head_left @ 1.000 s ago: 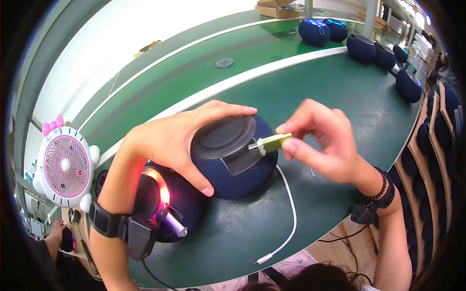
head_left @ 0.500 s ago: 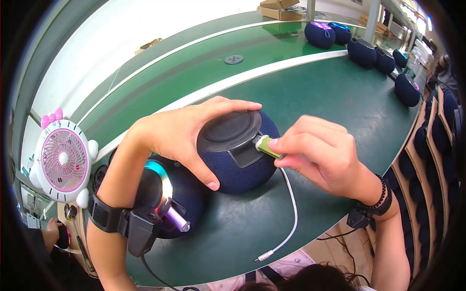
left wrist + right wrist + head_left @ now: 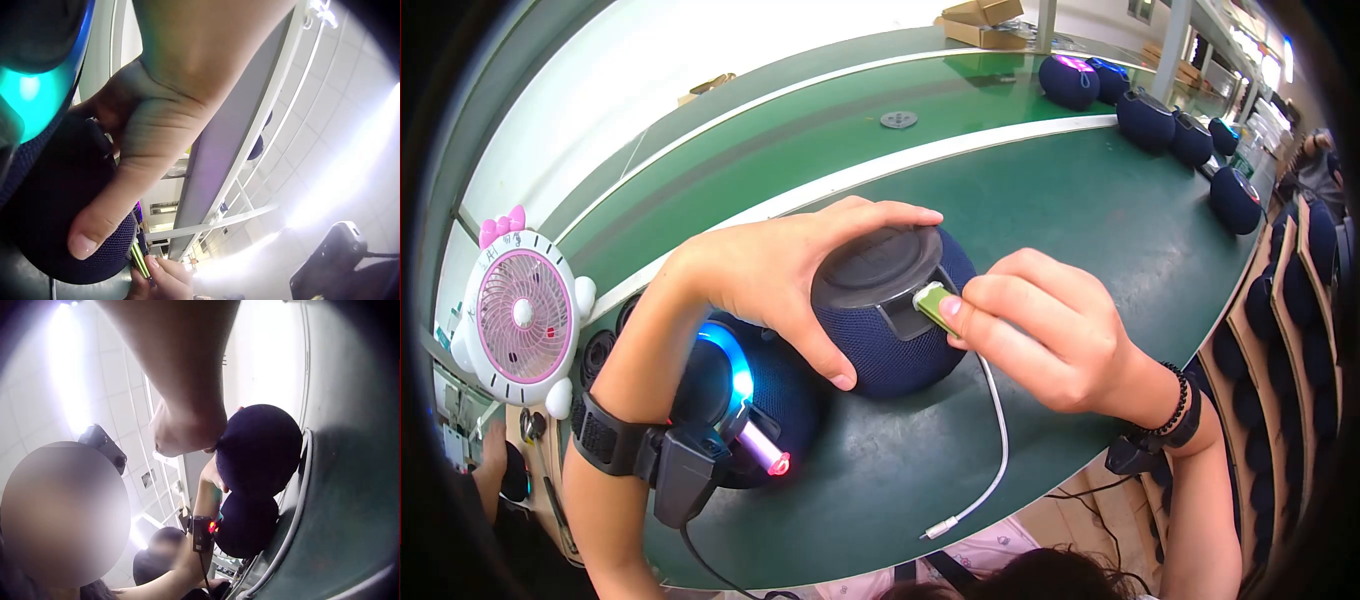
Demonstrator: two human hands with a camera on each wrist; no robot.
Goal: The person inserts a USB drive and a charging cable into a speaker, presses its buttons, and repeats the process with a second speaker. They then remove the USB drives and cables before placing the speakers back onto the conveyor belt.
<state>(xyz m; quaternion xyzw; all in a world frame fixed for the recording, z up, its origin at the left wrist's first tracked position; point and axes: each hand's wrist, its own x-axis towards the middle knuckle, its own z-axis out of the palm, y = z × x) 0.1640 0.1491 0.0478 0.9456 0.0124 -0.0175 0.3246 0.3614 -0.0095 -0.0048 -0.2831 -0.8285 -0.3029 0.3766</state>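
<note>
A round dark blue speaker with a black base disc lies tilted on the green table, gripped by the left hand, thumb on the near side and fingers over the far side. The right hand pinches a small green piece whose pale end meets the recess beside the disc. In the left wrist view the left thumb presses the speaker's mesh, and the green piece shows in the right fingers. The right wrist view shows the right hand against the speaker; its fingertips are hidden.
A second speaker with a lit ring stands under the left forearm. A white cable curves along the table's near side. A pink and white fan is at the left. Several speakers stand at the back right, beyond them racks; a flat disc lies behind the white strip.
The right hand has moved down and slightly left, and the green piece now slants down toward the right. The left hand keeps its grip. The second speaker's ring has changed from orange to blue.
</note>
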